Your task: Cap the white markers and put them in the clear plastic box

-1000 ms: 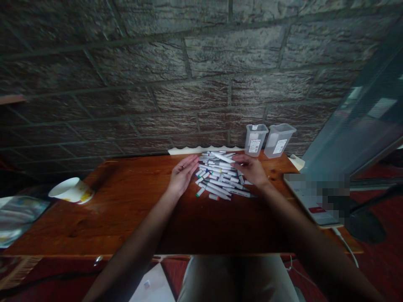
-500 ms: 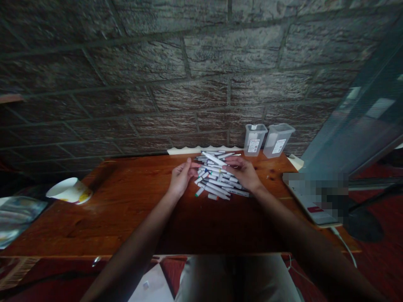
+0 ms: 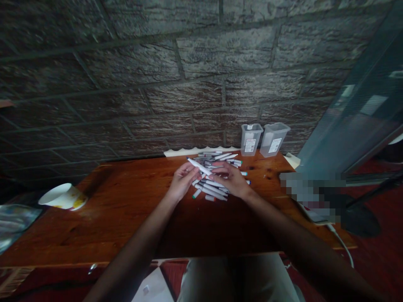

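Observation:
A heap of white marker pens (image 3: 217, 172) with coloured ends lies on the far middle of a wooden table (image 3: 126, 214). One white marker (image 3: 199, 166) is lifted above the heap. My left hand (image 3: 182, 181) pinches its left part and my right hand (image 3: 228, 178) grips its right end. Both hands hover over the near side of the heap, fingers curled around the pen.
Two clear plastic containers (image 3: 251, 139) (image 3: 272, 139) stand against the brick wall behind the heap. A tipped white paper cup (image 3: 61, 196) lies at the table's left end. A flat white device (image 3: 315, 209) with a cable rests at the right edge.
My hands left the sides of the heap, closed on one marker and raised it between them. The camera has shifted slightly right.

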{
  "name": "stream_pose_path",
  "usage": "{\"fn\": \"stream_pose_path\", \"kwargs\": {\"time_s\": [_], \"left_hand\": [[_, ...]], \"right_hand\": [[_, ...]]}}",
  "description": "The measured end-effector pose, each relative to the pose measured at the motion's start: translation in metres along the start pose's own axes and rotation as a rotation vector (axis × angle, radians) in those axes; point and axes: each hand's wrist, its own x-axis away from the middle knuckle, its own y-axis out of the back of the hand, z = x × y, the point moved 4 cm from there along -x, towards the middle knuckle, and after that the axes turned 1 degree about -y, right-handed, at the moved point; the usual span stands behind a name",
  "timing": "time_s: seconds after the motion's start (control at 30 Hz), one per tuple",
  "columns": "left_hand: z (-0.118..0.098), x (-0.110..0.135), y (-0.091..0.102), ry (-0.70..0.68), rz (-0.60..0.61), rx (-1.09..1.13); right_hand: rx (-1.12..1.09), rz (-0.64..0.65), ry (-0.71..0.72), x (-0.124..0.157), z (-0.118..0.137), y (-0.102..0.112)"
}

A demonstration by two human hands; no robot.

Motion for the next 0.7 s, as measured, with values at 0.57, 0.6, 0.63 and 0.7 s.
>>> {"fn": "stream_pose_path", "kwargs": {"time_s": [0.57,0.6,0.63,0.7], "left_hand": [[0.010,0.009,-0.001,0.344,0.245,-0.128],[0.011,0.009,-0.002,0.351,0.249,-0.131],[0.012,0.010,-0.003,0.359,0.250,-0.132],[0.015,0.011,-0.003,0.370,0.247,-0.146]], "right_hand": [[0.829,0.243,0.608,0.006,0.033,0.015],[0.816,0.251,0.604,0.006,0.033,0.014],[0.800,0.257,0.601,0.006,0.033,0.013],[0.764,0.252,0.599,0.006,0.032,0.011]]}}
